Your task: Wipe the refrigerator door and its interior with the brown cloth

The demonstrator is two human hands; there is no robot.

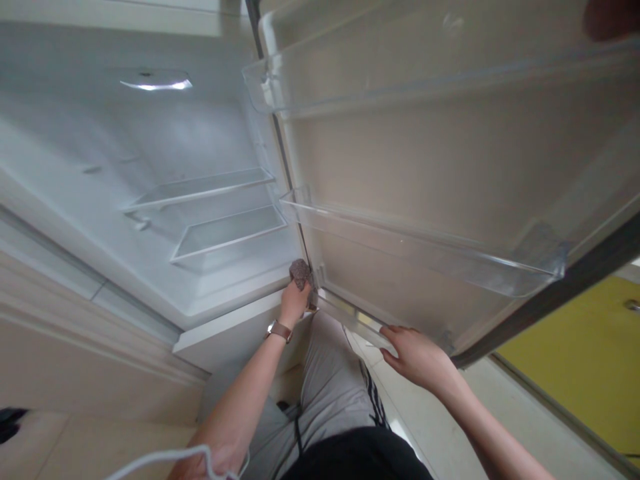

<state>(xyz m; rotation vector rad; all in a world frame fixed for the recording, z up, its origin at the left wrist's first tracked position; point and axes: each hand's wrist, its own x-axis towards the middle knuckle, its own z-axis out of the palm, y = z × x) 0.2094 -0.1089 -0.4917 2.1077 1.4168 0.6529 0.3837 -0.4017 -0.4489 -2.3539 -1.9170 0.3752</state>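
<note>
My left hand [294, 300], with a watch [279, 330] on its wrist, is closed on a brownish-grey cloth [300, 272]. It presses the cloth near the lower hinge corner, where the open fridge door [425, 167] meets the fridge body. My right hand [415, 357] lies at the lower edge of the door, its fingers over the rim of the lowest clear door shelf [355, 320]. The thumb and fingers of this hand are apart, and part of the grip is hidden from me.
Two glass shelves [230, 230] and a lit lamp [157, 85] are inside the fridge. Clear door bins [425, 247] jut from the door. A white cable [160, 457] crosses my left forearm. A yellow panel [580, 360] stands at the right beyond the tiled floor.
</note>
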